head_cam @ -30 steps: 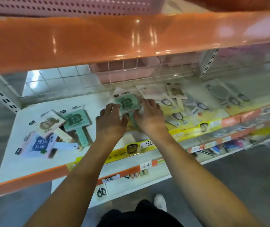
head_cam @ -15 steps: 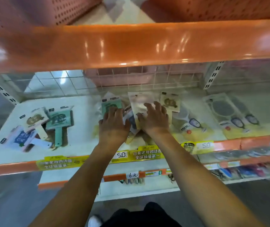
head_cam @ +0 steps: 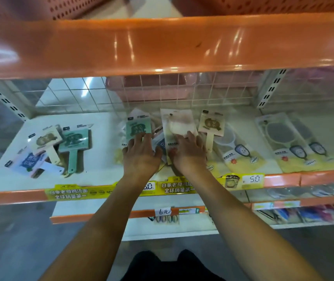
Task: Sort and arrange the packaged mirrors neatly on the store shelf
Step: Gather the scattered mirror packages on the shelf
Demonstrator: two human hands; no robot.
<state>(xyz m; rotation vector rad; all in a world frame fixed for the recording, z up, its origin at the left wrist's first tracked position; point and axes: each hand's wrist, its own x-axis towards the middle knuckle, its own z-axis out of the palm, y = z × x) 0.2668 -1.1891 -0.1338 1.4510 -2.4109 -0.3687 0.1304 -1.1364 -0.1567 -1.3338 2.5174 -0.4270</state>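
Both hands reach under the orange upper ledge (head_cam: pixel 162 43) onto the white shelf (head_cam: pixel 101 122), side by side in the middle pile of packaged mirrors.

Left hand (head_cam: pixel 140 154): fingers extended, flat, tips on the lower edge of the green mirror pack (head_cam: pixel 138 129). It presses, it does not grip. Right hand (head_cam: pixel 189 153): fingers spread flat over the lower half of the pale mirror pack (head_cam: pixel 177 124), also pressing. Blur makes it hard to say whether either thumb hooks under a pack edge; it appears not.

Between the hands lies a darker pack (head_cam: pixel 160 144), partly buried, tilted. Just right of the right hand lies the beige handled mirror (head_cam: pixel 211 126). Well apart to the left lies a loose overlapping cluster: teal handled mirror (head_cam: pixel 75 141), cream one (head_cam: pixel 45 139), blue-print pack (head_cam: pixel 30 161). To the right, the oval-mirror packs (head_cam: pixel 281 136) lie flatter.

Risks, as judged:
- Packs are glossy and stacked; flat-palm pushing could make the top ones skate and fan the pile wider.
- Pushing back could jam corners into the wire grid (head_cam: pixel 162 92) behind.
- Dragging forward could tip a pack over the price-strip lip (head_cam: pixel 243 180) onto the lower shelf.
- The buried pack may buckle under the pressure of both palms.
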